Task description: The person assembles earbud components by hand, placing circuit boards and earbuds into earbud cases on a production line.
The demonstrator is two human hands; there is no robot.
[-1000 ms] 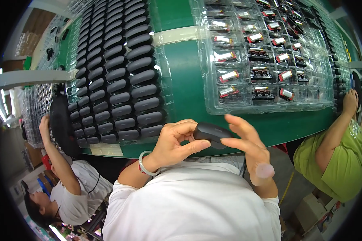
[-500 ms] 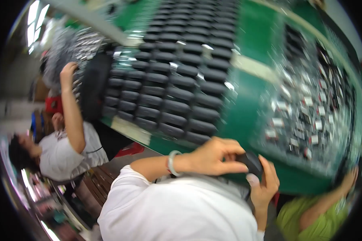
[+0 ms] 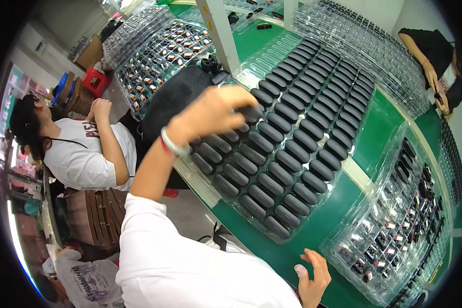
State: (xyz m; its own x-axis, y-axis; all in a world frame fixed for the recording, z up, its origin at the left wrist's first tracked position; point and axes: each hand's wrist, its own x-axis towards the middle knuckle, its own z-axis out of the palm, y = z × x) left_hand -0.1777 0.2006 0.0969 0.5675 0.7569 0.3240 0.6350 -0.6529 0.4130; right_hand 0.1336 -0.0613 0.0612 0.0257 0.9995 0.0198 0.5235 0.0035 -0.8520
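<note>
My left hand (image 3: pixel 210 115), wearing a pale bracelet, reaches over the left rows of a clear plastic tray (image 3: pixel 287 237). A dark grey rounded oblong case (image 3: pixel 252 111) is pinched in its fingers; the hand is a little blurred. Rows of the same kind of cases (image 3: pixel 280 172) fill most of the tray, while clear pockets (image 3: pixel 272 56) show at its far end. My right hand (image 3: pixel 313 280) is low at the green table's (image 3: pixel 251 236) near edge, fingers apart, holding nothing.
A clear tray of small red, white and black parts (image 3: pixel 390 241) lies to the right. Behind stand stacked clear trays (image 3: pixel 359 56). A black mesh chair back (image 3: pixel 177 95) and a metal post (image 3: pixel 218 33) border the left. Co-workers (image 3: pixel 82 149) sit nearby.
My left hand has carried the dark case from near my body up over the tray's left side. The right hand has let go of it and lowered. The view has turned.
</note>
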